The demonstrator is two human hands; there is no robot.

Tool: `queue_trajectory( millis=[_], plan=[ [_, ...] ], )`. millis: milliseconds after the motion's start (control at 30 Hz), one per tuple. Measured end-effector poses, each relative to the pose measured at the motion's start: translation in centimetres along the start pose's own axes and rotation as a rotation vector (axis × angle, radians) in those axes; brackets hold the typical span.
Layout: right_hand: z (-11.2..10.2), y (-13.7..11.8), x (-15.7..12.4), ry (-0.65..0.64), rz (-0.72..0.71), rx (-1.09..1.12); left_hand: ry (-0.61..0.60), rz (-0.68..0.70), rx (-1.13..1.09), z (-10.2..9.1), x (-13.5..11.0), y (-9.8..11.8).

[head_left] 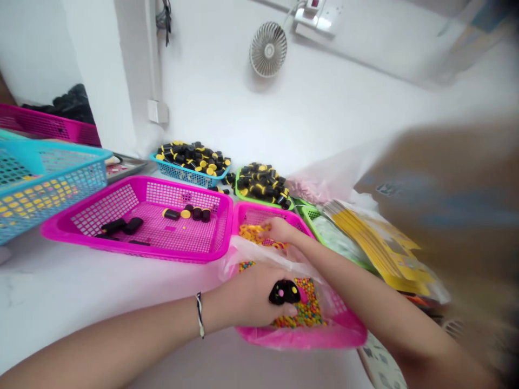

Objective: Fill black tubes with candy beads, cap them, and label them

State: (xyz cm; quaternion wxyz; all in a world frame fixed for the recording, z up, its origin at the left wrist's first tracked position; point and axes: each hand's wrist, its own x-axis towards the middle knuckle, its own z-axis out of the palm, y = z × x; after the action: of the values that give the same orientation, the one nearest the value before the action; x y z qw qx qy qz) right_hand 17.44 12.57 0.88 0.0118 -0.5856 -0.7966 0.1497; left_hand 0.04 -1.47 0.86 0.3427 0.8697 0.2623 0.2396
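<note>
Pinching black piece (pixel 285 292) in L hand (pixel 247 297), fingers clenched on it, right over mixed beads (pixel 306 312) in plastic bag (pixel 243 255), bag lining pink basket (pixel 300 338), sides folded back, prob. to keep beads reachable. R hand (pixel 281 229) resting on yellow beads (pixel 253 233) at far end, fingers curled, grip unclear. Black-yellow pieces heaped in blue basket (pixel 190 177) and green basket (pixel 259 201), few more in 2nd pink basket (pixel 121 249), seemingly kept apart by batch.
</note>
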Motion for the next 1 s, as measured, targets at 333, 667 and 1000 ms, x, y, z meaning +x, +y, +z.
queue_trajectory(
  millis=[333,667,1000],
  plan=[
    [-4.3,-2.2,-14.1,0.16,-0.093,0.233,0.161,-0.076,-0.072,-4.1,-1.6,3.0],
    [-3.8,-4.0,-18.0,0.416,-0.314,0.544,0.281,0.004,-0.221,-5.9,-0.5,8.2],
    [-4.1,-6.7,-20.2,0.921,-0.506,0.619,0.234,-0.051,-0.366,-5.3,-1.1,8.9]
  ],
)
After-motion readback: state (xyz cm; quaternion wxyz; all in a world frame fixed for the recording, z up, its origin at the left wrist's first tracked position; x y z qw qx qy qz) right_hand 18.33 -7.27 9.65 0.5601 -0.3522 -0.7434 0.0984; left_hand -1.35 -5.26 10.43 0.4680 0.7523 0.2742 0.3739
